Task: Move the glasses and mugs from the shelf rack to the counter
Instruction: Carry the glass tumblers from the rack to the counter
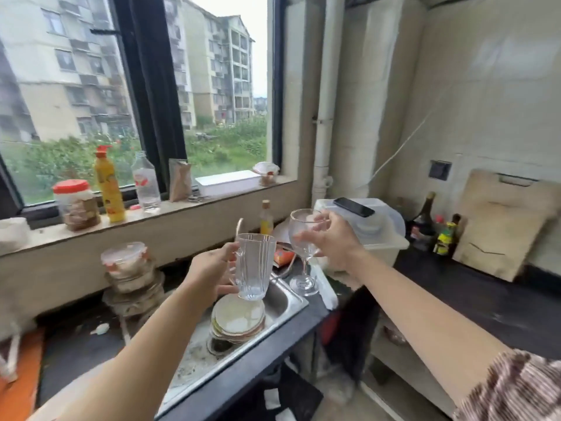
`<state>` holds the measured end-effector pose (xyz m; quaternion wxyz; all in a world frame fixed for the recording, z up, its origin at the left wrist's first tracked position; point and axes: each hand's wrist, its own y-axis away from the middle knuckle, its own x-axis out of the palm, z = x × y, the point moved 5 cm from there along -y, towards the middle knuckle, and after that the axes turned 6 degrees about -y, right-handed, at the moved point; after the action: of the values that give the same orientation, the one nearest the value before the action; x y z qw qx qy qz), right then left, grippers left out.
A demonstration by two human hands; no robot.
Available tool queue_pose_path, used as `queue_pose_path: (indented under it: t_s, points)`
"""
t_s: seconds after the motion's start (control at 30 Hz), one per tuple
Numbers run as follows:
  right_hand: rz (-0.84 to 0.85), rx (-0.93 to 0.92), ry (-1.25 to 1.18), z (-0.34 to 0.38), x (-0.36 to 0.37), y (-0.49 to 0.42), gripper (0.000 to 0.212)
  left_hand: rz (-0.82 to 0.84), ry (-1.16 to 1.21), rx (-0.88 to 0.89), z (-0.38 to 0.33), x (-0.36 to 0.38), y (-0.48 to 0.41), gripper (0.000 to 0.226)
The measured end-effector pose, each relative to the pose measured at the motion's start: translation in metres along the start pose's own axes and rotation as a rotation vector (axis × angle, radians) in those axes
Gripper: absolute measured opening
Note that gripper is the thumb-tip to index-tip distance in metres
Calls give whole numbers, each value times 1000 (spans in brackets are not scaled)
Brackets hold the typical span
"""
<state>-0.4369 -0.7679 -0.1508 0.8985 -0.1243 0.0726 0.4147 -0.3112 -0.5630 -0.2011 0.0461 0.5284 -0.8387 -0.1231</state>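
Observation:
My left hand (pixel 212 268) grips the handle of a tall clear glass mug (pixel 253 265) and holds it upright in the air above the sink. My right hand (pixel 331 241) is closed around the bowl of a clear wine glass (pixel 303 238) with a thin gold rim; its stem and foot hang free over the sink's right edge. The two glasses are side by side, a little apart. The dark counter (pixel 485 302) stretches to the right under my right forearm. No shelf rack shows in this view.
A steel sink (pixel 282 302) below holds a stack of plates (pixel 238 317). A phone (pixel 353 207) lies on a lidded plastic box (pixel 385 235). Bottles (pixel 425 217) and cutting boards (pixel 501 235) stand at the back right. Jars and bottles line the windowsill (pixel 170 211).

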Motion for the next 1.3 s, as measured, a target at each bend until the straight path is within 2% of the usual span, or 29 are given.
queue_pose_path:
  t_s: [0.33,0.5,0.7,0.87,1.03,1.3]
  points:
    - [-338,185,96,-100,-224,46,64,352,-126,7,27,264,-15,17]
    - [-469,256,129,-135,-308,54,73,566,-152,-72,40,387,-25,42]
    - [-616,357,157,-177,-407,51,70,700,-292,-116,49,534,-22,35]
    - [-721,484,185,-217,-477,49,68,906,-317,-68,68,643,-18,37]
    - [-855,577,179,-249,-540,60,69,920,-408,-247,89,729,-10,27]
    - [-989,674,199,-298,-624,92,71,992,-416,-352,122,824,25,27]
